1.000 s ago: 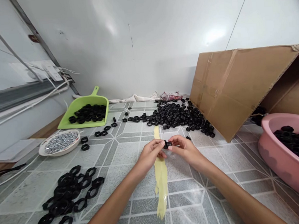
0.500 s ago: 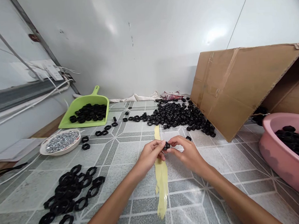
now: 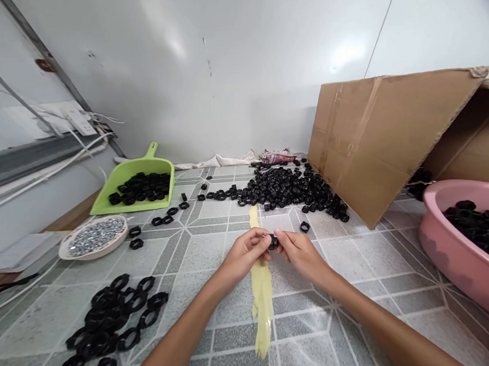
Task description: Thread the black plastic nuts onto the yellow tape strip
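A small black plastic ring (image 3: 273,242) is held between my two hands, above the tiled floor. My left hand (image 3: 248,251) pinches it from the left with thumb and fingers. From the right, my right hand (image 3: 298,249) grips the same ring, its thumb on top. The fingers cover much of the ring. Just beyond my right hand lies a loose black ring (image 3: 305,227). A large heap of black rings (image 3: 285,186) spreads across the floor farther back. Below my hands runs a strip of yellow tape (image 3: 262,302) stuck to the floor.
Bigger black rings (image 3: 108,316) are piled at the front left. A white bowl (image 3: 63,252) of small metal parts and a green dustpan (image 3: 101,198) of black rings stand behind. At right are a cardboard box (image 3: 373,138) and a pink basin (image 3: 440,238) holding black parts.
My right hand has closed in on the black ring, its thumb now pressed against it beside my left fingers. The view has shifted slightly.
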Demonstrator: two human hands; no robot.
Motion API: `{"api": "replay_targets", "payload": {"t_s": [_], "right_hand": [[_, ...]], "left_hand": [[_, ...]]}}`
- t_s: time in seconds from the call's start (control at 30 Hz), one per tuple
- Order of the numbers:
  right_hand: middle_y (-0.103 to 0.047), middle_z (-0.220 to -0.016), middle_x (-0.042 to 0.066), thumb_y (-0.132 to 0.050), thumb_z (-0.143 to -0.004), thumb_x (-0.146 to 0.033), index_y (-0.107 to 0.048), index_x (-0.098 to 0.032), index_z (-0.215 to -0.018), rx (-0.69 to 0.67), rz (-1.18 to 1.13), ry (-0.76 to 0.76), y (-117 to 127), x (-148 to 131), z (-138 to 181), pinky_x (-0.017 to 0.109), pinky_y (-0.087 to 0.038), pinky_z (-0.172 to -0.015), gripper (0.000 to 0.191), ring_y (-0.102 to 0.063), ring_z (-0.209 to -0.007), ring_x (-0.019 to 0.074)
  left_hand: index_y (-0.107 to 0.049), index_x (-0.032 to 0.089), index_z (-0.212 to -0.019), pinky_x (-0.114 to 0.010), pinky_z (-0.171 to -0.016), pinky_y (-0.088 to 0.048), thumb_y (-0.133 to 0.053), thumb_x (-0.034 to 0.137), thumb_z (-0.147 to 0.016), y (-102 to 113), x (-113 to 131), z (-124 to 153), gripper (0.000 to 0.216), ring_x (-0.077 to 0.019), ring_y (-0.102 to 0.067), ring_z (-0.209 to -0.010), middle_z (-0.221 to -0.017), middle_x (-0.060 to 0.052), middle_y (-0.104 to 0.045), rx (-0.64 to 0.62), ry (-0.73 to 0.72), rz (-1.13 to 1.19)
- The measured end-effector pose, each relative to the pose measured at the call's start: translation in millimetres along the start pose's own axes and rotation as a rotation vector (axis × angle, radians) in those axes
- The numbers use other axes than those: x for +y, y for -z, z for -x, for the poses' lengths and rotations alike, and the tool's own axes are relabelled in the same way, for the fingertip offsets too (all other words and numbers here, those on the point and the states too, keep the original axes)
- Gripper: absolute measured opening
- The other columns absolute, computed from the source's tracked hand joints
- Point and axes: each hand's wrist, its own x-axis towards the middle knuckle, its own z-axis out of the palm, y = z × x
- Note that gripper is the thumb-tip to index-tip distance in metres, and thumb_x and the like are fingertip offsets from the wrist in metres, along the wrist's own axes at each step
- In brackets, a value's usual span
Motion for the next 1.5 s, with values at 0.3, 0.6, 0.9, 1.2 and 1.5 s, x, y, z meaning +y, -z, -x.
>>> {"api": "replay_targets", "payload": {"t_s": [0.3, 0.6, 0.9, 1.2, 1.5], "right_hand": [[-0.064, -0.088, 0.001, -0.065, -0.087, -0.051, -0.059, -0.022, -0.11, -0.1, -0.087, 0.073, 17, 3, -11, 0.026, -0.043, -0.063, 0.038, -0.06, -0.077, 0.0172], [-0.062, -0.073, 0.0, -0.057, -0.092, -0.054, -0.068, -0.019, -0.096, -0.078, 0.023, 0.084, 14, 2, -8, 0.027, -0.041, -0.062, 0.037, -0.055, -0.066, 0.016], [-0.054, -0.063, -0.002, -0.054, -0.09, -0.062, -0.065, -0.019, -0.089, -0.098, -0.095, 0.009, 18, 1, -10, 0.026, -0.038, -0.053, 0.045, -0.048, -0.055, 0.0135], [-0.049, -0.059, -0.003, -0.059, -0.087, -0.059, -0.067, -0.019, -0.085, -0.067, -0.024, 0.036, 17, 2, -11, 0.025, -0.035, -0.053, 0.041, -0.045, -0.055, 0.0134], [-0.052, -0.061, -0.003, -0.059, -0.088, -0.057, -0.067, -0.02, -0.092, -0.08, -0.02, 0.031, 14, 1, -8, 0.025, -0.035, -0.052, 0.037, -0.047, -0.056, 0.0139]], "left_hand": [[-0.063, 0.018, -0.093, -0.025, -0.069, -0.043, -0.065, 0.053, -0.086, -3, -2, -3, 0.036, -0.0141, -0.059, -0.067, -0.071, -0.001, -0.063, 0.137, 0.044, 0.056], [-0.064, 0.017, -0.093, -0.026, -0.069, -0.044, -0.067, 0.055, -0.083, -3, -4, -3, 0.039, -0.015, -0.061, -0.068, -0.075, -0.002, -0.064, 0.132, 0.029, 0.052], [-0.065, 0.018, -0.091, -0.026, -0.068, -0.045, -0.066, 0.055, -0.084, -2, -4, -3, 0.038, -0.015, -0.061, -0.068, -0.076, -0.002, -0.065, 0.121, 0.042, 0.044], [-0.064, 0.018, -0.09, -0.026, -0.068, -0.045, -0.066, 0.054, -0.085, -3, -6, -3, 0.037, -0.0143, -0.061, -0.067, -0.077, -0.003, -0.067, 0.12, 0.026, 0.064], [-0.063, 0.017, -0.091, -0.025, -0.068, -0.044, -0.066, 0.053, -0.085, -4, -5, -3, 0.036, -0.0134, -0.06, -0.066, -0.074, -0.002, -0.065, 0.129, 0.028, 0.054]]}}
